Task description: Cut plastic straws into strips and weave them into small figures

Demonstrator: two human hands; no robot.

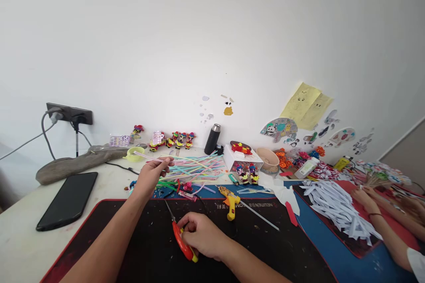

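Note:
My left hand point(153, 175) is closed in a pinch on a thin pale pink straw point(146, 156), above a loose pile of pastel straws point(195, 166). Lower down, my right hand point(204, 235) grips scissors point(179, 236) with red and yellow handles. Their blades point up and away from me, over the black mat point(149, 247). Just right of that hand lies a yellow glue gun point(229, 201), with a clear glue stick point(260, 216) beside it.
A black phone point(68, 201) lies at left. Along the wall stand small colourful figurines point(181, 140), a black thermos point(212, 139), a white box point(242, 159) and a pink bowl point(267, 158). At right, another person's hands point(365, 199) work near white paper strips point(335, 208).

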